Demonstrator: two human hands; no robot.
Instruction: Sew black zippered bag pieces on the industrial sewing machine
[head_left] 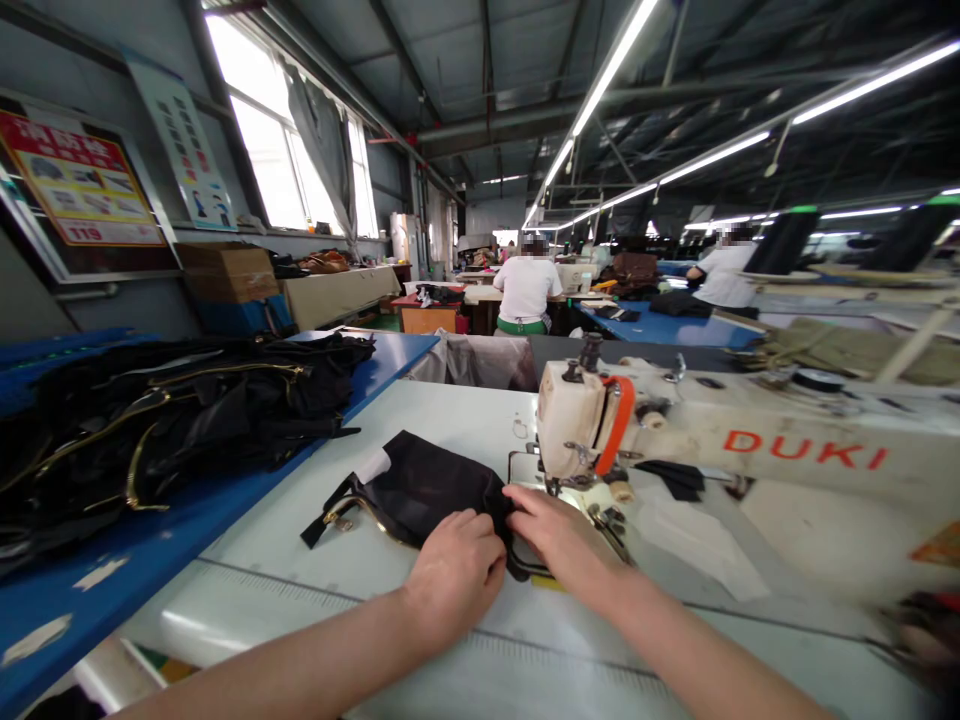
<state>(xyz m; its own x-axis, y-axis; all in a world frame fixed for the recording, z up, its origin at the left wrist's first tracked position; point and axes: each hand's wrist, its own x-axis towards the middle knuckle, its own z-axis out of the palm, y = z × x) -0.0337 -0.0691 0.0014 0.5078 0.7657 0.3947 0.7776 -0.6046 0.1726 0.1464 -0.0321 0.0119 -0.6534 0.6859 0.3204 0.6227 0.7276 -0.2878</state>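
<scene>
A black fabric piece (427,485) with a gold zipper (352,508) lies on the pale sewing table (285,560), its right end under the needle of a cream sewing machine (720,440). My left hand (456,575) rests on the cloth's near edge with its fingers curled down, pressing it flat. My right hand (559,535) lies beside it, fingers pinching the fabric edge just in front of the presser foot (600,495).
A heap of black garments with gold zippers (165,420) sits on a blue table (112,580) at left. A small black scrap (679,478) lies behind the machine head. Two people in white shirts (527,290) work at tables farther back. Cardboard boxes (229,270) stand by the window.
</scene>
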